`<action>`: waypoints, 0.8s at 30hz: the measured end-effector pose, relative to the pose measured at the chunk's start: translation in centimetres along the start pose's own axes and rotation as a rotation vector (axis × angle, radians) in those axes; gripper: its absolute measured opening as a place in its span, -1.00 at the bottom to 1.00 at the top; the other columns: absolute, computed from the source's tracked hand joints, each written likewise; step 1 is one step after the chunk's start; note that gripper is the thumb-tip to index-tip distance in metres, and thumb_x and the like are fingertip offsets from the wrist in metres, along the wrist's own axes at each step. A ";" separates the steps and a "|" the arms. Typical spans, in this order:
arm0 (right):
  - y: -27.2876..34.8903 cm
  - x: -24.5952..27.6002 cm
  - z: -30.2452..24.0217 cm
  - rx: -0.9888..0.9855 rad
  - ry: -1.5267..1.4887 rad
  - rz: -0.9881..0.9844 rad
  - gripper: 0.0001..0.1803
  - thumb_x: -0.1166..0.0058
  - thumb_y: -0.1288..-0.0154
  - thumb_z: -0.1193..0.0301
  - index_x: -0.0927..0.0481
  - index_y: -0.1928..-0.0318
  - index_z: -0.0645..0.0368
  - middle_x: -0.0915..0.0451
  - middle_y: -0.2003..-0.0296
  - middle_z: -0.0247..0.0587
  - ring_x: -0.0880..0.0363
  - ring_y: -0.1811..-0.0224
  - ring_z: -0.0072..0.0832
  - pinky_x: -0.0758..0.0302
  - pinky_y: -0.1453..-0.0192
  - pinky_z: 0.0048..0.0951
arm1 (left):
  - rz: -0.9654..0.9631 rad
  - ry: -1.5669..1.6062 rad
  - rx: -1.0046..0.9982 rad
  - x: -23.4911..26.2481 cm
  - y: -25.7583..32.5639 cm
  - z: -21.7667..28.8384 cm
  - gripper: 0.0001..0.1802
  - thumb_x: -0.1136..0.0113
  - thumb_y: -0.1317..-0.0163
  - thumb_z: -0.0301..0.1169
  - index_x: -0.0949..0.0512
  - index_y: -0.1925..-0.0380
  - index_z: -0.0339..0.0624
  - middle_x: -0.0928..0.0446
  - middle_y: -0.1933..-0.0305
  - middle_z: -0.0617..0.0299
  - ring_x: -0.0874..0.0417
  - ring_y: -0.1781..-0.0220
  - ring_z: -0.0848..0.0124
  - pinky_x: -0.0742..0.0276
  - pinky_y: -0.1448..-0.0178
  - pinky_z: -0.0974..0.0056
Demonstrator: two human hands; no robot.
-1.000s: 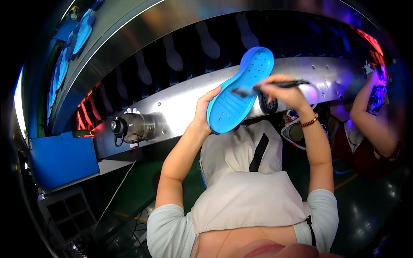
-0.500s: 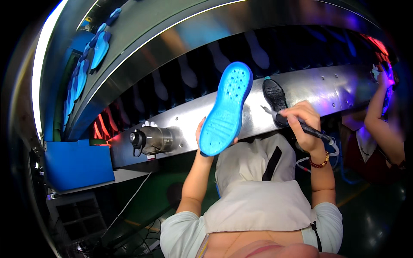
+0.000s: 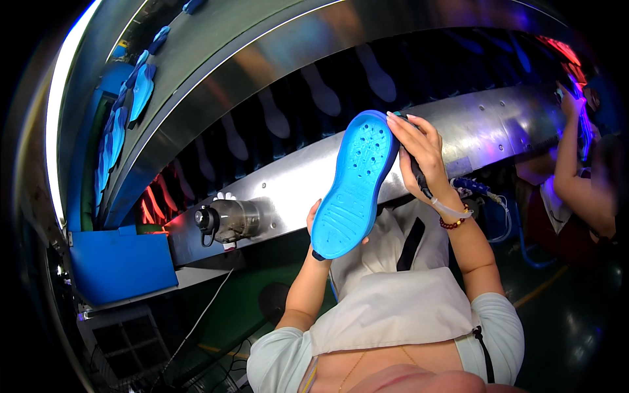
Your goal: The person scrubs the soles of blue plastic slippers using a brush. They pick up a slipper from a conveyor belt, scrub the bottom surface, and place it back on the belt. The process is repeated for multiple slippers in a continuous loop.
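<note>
A bright blue shoe sole [image 3: 348, 187] is held up in front of me, its dimpled and ribbed face toward me. My left hand [image 3: 316, 216] grips it low down by the heel end, most of its fingers hidden behind. At the upper right edge my right hand [image 3: 422, 152] has its fingers closed on the toe end. Something dark [image 3: 419, 178] shows beneath its palm; whether it is a tool handle or the black sole cannot be made out. A dark tool end with a cable [image 3: 473, 187] sticks out beside my right wrist.
On the metal ledge [image 3: 288, 193] stands a dark translucent bottle [image 3: 232, 221] at the left. Behind it runs a slot with hanging sole shapes [image 3: 321, 92]. Blue soles [image 3: 141, 92] lie on the belt at far left, near a blue box [image 3: 121, 265]. Another person's arm [image 3: 569, 154] is at right.
My right hand has moved up and left from the black sole on the ledge to the toe of the blue sole. The black sole is now mostly out of sight. The blue sole has dropped slightly.
</note>
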State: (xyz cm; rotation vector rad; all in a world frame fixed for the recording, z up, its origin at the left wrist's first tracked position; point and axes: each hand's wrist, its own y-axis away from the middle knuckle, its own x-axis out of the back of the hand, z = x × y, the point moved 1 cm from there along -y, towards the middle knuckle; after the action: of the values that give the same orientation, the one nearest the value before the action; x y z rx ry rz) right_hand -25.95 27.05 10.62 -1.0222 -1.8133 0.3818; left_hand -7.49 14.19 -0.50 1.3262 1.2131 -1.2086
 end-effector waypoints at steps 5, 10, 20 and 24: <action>0.3 0.5 0.1 0.086 0.181 0.002 -0.37 0.05 0.15 0.69 -0.46 -0.06 0.02 -0.45 -0.05 -0.33 -0.29 -0.07 -0.32 -0.12 -0.18 -0.30 | 0.020 -0.062 0.014 -0.1 0.3 0.3 -0.25 0.15 -0.11 0.09 -0.08 -0.25 -0.04 -0.12 -0.26 -0.10 -0.28 -0.14 -0.24 -0.26 0.14 -0.51; 0.1 1.5 0.7 0.204 0.289 -0.023 -0.38 -0.01 0.15 0.63 -0.48 -0.05 -0.06 -0.46 -0.02 -0.39 -0.29 -0.06 -0.39 -0.05 -0.21 -0.21 | 0.010 -0.073 0.004 -0.8 0.8 0.4 -0.25 0.16 -0.10 0.10 -0.10 -0.25 -0.03 -0.12 -0.27 -0.09 -0.29 -0.14 -0.23 -0.25 0.13 -0.51; 0.2 1.6 1.8 0.290 0.313 -0.182 -0.32 -0.08 0.17 0.61 -0.45 -0.07 -0.21 -0.43 -0.03 -0.38 -0.27 -0.13 -0.43 0.09 -0.28 0.02 | 0.072 -0.066 0.026 -0.2 1.1 0.3 -0.25 0.18 -0.12 0.11 -0.07 -0.26 -0.02 -0.08 -0.29 -0.07 -0.26 -0.16 -0.21 -0.26 0.11 -0.48; 0.2 1.9 1.7 0.293 0.303 -0.225 -0.30 -0.09 0.17 0.62 -0.43 -0.08 -0.24 -0.41 -0.04 -0.36 -0.24 -0.17 -0.41 0.10 -0.28 0.06 | 0.132 -0.032 0.018 -0.2 1.0 0.3 -0.25 0.18 -0.11 0.11 -0.07 -0.26 -0.02 -0.07 -0.29 -0.07 -0.25 -0.17 -0.20 -0.25 0.09 -0.48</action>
State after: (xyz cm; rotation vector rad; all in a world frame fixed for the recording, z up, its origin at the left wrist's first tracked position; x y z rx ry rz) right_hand -27.67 28.95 10.84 -0.6276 -1.5252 0.3228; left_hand -6.54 13.82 -0.33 1.3731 1.0764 -1.1446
